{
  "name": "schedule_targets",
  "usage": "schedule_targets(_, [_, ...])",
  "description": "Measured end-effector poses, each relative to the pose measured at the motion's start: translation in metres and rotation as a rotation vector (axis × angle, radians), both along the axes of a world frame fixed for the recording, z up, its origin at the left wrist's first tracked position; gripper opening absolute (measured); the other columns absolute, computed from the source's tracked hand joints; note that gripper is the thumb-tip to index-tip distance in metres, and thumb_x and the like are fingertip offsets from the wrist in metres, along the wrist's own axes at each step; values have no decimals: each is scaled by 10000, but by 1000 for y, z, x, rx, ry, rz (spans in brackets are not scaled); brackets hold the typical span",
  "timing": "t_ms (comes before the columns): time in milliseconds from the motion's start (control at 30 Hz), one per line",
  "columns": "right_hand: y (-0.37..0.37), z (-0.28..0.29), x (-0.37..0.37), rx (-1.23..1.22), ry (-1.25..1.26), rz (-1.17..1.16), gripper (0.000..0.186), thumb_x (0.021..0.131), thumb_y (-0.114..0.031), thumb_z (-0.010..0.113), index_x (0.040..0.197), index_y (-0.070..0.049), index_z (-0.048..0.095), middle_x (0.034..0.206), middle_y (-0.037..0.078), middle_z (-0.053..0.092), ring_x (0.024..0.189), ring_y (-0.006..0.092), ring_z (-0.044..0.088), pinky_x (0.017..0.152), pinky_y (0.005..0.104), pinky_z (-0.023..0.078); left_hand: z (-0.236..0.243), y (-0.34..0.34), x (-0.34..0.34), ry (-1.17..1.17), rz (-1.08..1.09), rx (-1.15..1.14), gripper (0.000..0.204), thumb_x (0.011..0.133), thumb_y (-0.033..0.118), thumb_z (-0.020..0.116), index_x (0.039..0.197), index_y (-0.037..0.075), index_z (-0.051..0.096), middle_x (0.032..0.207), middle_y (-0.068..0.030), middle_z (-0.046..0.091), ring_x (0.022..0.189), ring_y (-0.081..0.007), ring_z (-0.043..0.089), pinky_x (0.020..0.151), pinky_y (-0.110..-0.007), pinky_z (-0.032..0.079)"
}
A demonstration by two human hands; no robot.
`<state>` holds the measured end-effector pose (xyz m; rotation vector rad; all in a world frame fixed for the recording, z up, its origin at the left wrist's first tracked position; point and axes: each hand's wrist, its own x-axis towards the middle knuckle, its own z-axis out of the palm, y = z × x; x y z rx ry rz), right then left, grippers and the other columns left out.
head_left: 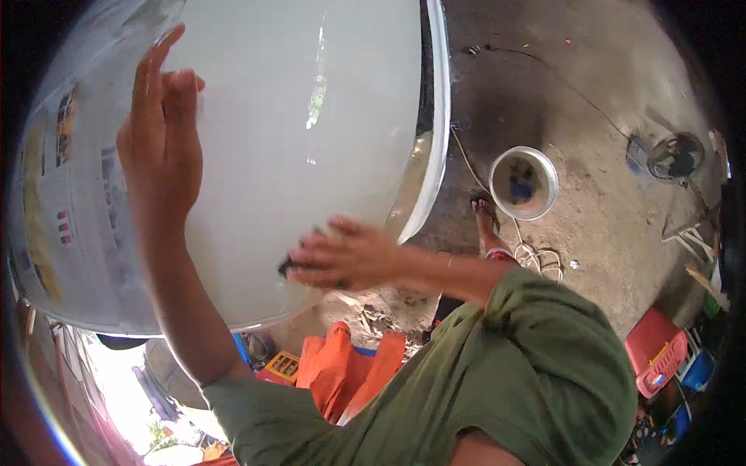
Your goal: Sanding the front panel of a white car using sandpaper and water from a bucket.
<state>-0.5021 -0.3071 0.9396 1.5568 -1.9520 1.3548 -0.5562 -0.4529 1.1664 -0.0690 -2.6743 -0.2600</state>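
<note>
A large, smooth whitish panel (pixel 256 155), which looks like a car body part, fills the upper left and carries a wet-looking shine. Over its near part, my right hand (pixel 342 256) is blurred by motion, its palm down on a small black pad (pixel 286 266) that peeks out past the fingertips. Most of the pad is hidden under the hand. My left hand (pixel 163 132) is raised farther left above the panel, fingers stretched away from me and partly bent, holding nothing. Printed paper sheets (pixel 66 186) cover the surface left of it.
On the dirt floor to the right stand a white bucket (pixel 503 203) with liquid inside and a fan (pixel 678 155) farther off. Cables (pixel 540 260) lie coiled near my foot (pixel 483 213). Orange cloth (pixel 330 365) is below the panel's near edge; a red crate (pixel 657 349) sits lower right.
</note>
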Motion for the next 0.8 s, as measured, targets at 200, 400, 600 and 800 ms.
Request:
schedule_targets(200, [7,47,-152,-205,-350,-424,541,899,-207,466,1371,38,367,1404,234,373,1289,391,356,1121,411,244,16,5,40,315,-197,113,399,1009,367,401,1237,90,577,934,-66,675,784,-122,599,698,-262,454])
schedule_targets(400, [-40,53,104,115,365,59,607,859,-377,549,1416,-179,411,1498,55,338,1402,239,273,1101,640,70,22,12,179,517,-78,67,590,979,475,412,1248,-40,514,970,-147,666,793,-192,639,743,-329,490])
schedule_targets(600, [-75,110,91,239,614,105,574,890,-404,520,1412,-189,419,1492,-1,347,1385,186,291,1128,582,101,-51,2,358,671,437,361,643,966,513,411,1154,-86,546,912,-144,672,742,-241,658,709,-384,511])
schedule_targets(800, [-101,116,113,426,918,24,550,921,-360,482,1409,-116,411,1500,54,323,1392,242,265,1111,596,151,-106,30,493,481,624,72,417,983,303,446,1172,-54,551,821,-131,659,679,-256,629,637,-350,495])
